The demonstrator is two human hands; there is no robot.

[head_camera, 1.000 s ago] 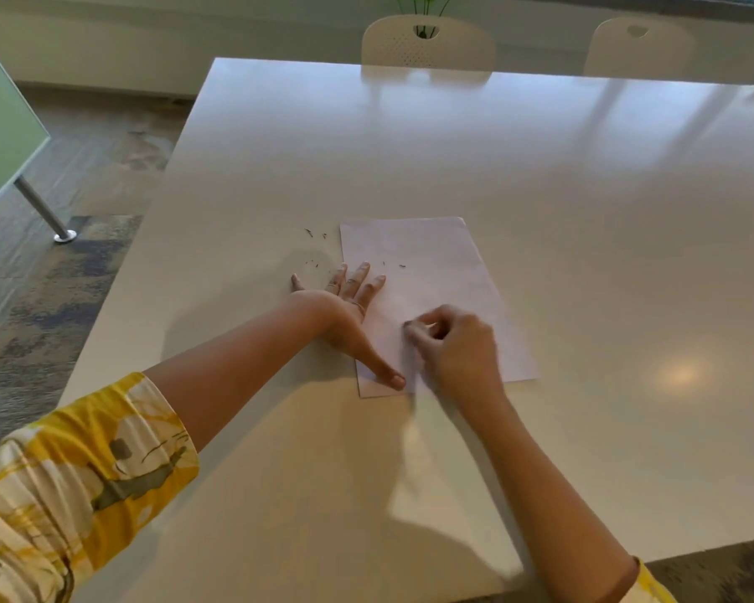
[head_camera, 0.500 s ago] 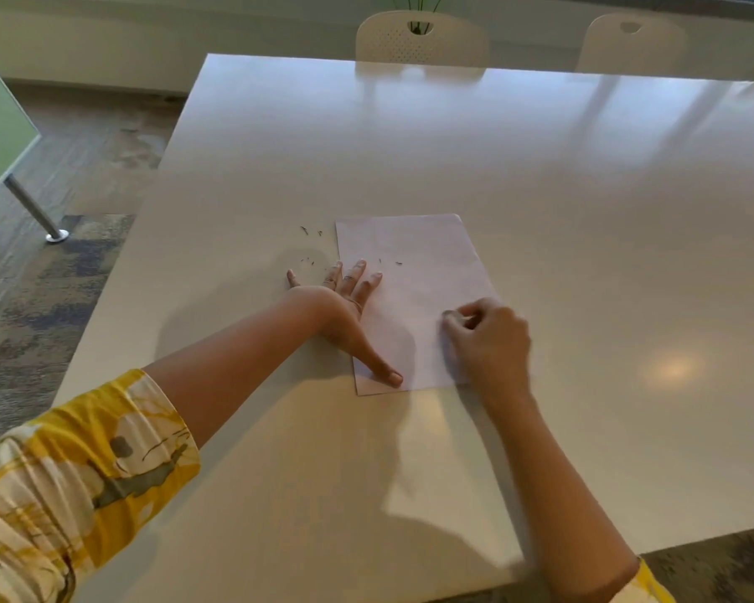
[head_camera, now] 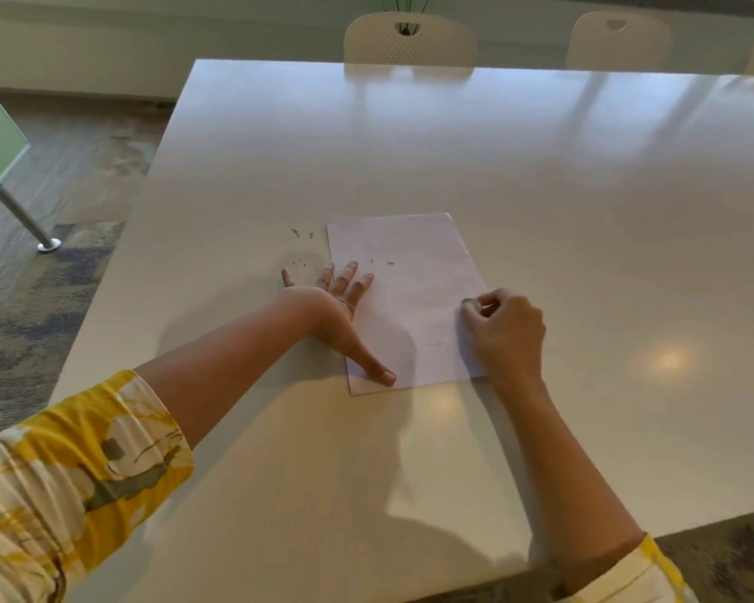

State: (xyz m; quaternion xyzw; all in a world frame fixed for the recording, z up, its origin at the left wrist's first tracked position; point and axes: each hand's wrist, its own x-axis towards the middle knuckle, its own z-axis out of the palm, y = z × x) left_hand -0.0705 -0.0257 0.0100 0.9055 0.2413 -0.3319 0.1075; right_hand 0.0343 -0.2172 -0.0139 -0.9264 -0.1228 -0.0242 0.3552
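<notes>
Right hand [head_camera: 503, 330] slid across to the right edge of the paper [head_camera: 410, 272], pinching a small object [head_camera: 469, 303], can't tell what. Left hand [head_camera: 338, 306] spread flat, pinning the paper mid-surface [head_camera: 410, 145]. Rubbing looks nearly done. Crumbs [head_camera: 299, 232] still to clear.

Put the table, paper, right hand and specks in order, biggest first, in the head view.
1. table
2. paper
3. right hand, which sits near the camera and so may look bigger than it is
4. specks, far the smallest
</notes>
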